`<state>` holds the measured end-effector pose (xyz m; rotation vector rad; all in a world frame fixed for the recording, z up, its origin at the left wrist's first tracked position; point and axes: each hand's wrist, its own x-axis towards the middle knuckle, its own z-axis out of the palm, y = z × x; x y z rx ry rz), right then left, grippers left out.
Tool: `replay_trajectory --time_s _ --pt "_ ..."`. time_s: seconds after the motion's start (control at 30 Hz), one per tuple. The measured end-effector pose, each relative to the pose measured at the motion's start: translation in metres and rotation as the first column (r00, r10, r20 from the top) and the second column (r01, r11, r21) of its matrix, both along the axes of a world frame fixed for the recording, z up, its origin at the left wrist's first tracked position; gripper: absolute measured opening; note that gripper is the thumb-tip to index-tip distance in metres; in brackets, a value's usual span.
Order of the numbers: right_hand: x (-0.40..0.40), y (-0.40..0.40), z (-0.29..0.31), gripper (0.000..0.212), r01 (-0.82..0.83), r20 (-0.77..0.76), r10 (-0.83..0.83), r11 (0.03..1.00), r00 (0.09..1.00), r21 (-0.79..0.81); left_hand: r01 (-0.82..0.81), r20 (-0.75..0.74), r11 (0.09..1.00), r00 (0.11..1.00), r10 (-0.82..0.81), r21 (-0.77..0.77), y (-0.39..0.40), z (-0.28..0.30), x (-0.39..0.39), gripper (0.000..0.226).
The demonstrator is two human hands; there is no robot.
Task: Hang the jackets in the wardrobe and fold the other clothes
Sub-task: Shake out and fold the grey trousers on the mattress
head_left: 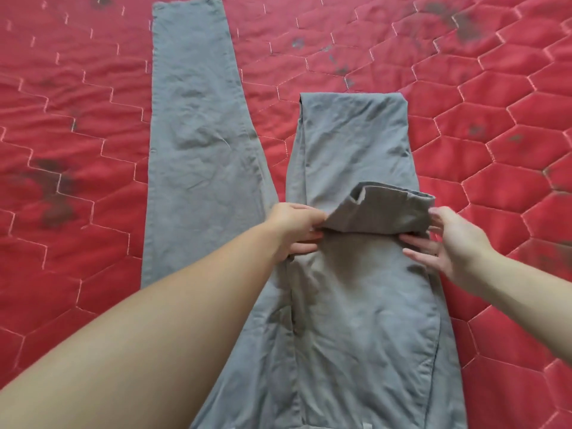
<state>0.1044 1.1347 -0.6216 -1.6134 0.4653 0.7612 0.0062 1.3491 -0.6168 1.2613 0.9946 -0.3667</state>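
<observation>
Two hands fold a pair of grey trousers (356,305) on a red quilted bedspread (495,103).

Trousers fill the centre; one leg runs flat to 12 o'clock, the other is doubled back, its cuff (383,212) lifted; left hand (294,230) pinches the cuff's 9 o'clock corner, fingers curled round the cloth; right hand (448,243) grips its 3 o'clock corner, lower fingers spread on the fabric.

Grey trousers (356,305) flat on bed, left leg stretched out straight, right leg folded back, hem lifted.
</observation>
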Motion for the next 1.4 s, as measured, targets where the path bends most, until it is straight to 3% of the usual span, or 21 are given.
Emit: replay_trajectory --time_s 0.03,0.1,0.17,0.23,0.27,0.33,0.37,0.4,0.47,0.57,0.63,0.67,0.77,0.93,1.03,1.17,1.3,1.4 --pt "0.000 0.003 0.002 0.035 0.084 -0.085 -0.083 0.996 0.993 0.007 -0.024 0.007 1.000 1.000 0.024 -0.005 -0.002 0.000 -0.004 0.010" --pt "0.001 0.007 0.005 0.058 0.091 -0.140 -0.095 0.995 0.986 -0.036 -0.088 0.029 0.996 0.996 0.088 0.016 -0.005 -0.003 -0.010 0.025" --pt "-0.004 0.009 0.005 0.048 -0.013 -0.058 0.003 0.986 0.998 -0.163 -0.060 0.069 0.992 0.996 0.052 0.114 -0.009 -0.006 -0.016 0.037" --pt "-0.009 0.008 0.003 0.021 -0.223 0.099 0.292 0.873 0.951 -0.433 0.105 0.076 0.935 0.988 -0.138 0.338 -0.012 -0.008 -0.021 0.044" --pt "-0.011 0.007 0.001 0.020 -0.322 0.126 0.464 0.762 0.877 -0.562 0.216 0.038 0.852 0.963 -0.266 0.478 -0.013 -0.008 -0.022 0.045" --pt "-0.018 0.012 -0.001 0.029 -0.435 0.078 0.770 0.438 0.634 -0.787 0.364 -0.064 0.619 0.890 -0.451 0.696 -0.012 -0.010 -0.023 0.040" --pt "-0.022 0.017 -0.001 0.034 -0.406 0.066 0.871 0.292 0.487 -0.866 0.379 -0.099 0.513 0.866 -0.491 0.770 -0.009 -0.012 -0.022 0.037" --pt "-0.025 0.025 -0.001 0.040 -0.356 0.086 0.931 0.220 0.355 -0.908 0.359 -0.116 0.426 0.859 -0.499 0.831 -0.002 -0.014 -0.021 0.035" --pt "-0.034 0.047 -0.002 0.047 -0.338 0.171 0.975 0.210 0.140 -0.918 0.296 -0.124 0.312 0.874 -0.470 0.903 0.020 -0.020 -0.023 0.037" --pt "-0.044 0.089 -0.011 0.050 -0.349 0.220 0.967 0.164 -0.128 -0.923 0.353 -0.215 0.263 0.873 -0.437 0.898 0.065 -0.038 -0.037 0.047" --pt "-0.047 0.121 -0.017 0.052 -0.354 0.207 0.955 0.123 -0.213 -0.927 0.454 -0.311 0.254 0.837 -0.451 0.854 0.099 -0.051 -0.049 0.051" --pt "-0.047 0.137 -0.020 0.053 -0.355 0.211 0.952 0.123 -0.222 -0.927 0.503 -0.361 0.206 0.800 -0.480 0.840 0.117 -0.057 -0.052 0.053" --pt "-0.037 0.181 -0.034 0.056 -0.343 0.216 0.951 0.130 -0.223 -0.930 0.553 -0.437 0.088 0.737 -0.516 0.828 0.165 -0.070 -0.042 0.062" --pt "0.013 0.256 -0.055 0.060 -0.361 0.178 0.973 0.114 -0.148 -0.925 0.510 -0.424 0.078 0.782 -0.457 0.857 0.224 -0.087 -0.007 0.087" --pt "0.050 0.314 -0.055 0.059 -0.391 0.233 0.972 0.226 0.031 -0.892 0.466 -0.391 0.087 0.817 -0.424 0.880 0.258 -0.087 0.022 0.084" --pt "0.110 0.404 -0.050 0.048 -0.453 0.363 0.876 0.477 0.318 -0.753 0.403 -0.354 0.054 0.854 -0.382 0.914 0.280 -0.085 0.040 0.074" --pt "0.168 0.505 -0.040 0.021 -0.453 0.406 0.675 0.726 0.617 -0.518 0.290 -0.233 0.084 0.884 -0.405 0.953 0.279 -0.086 0.037 0.064" --pt "0.209 0.568 -0.034 0.025 -0.408 0.353 0.503 0.858 0.789 -0.311 0.237 -0.193 0.055 0.886 -0.422 0.970 0.285 -0.089 0.039 0.064"
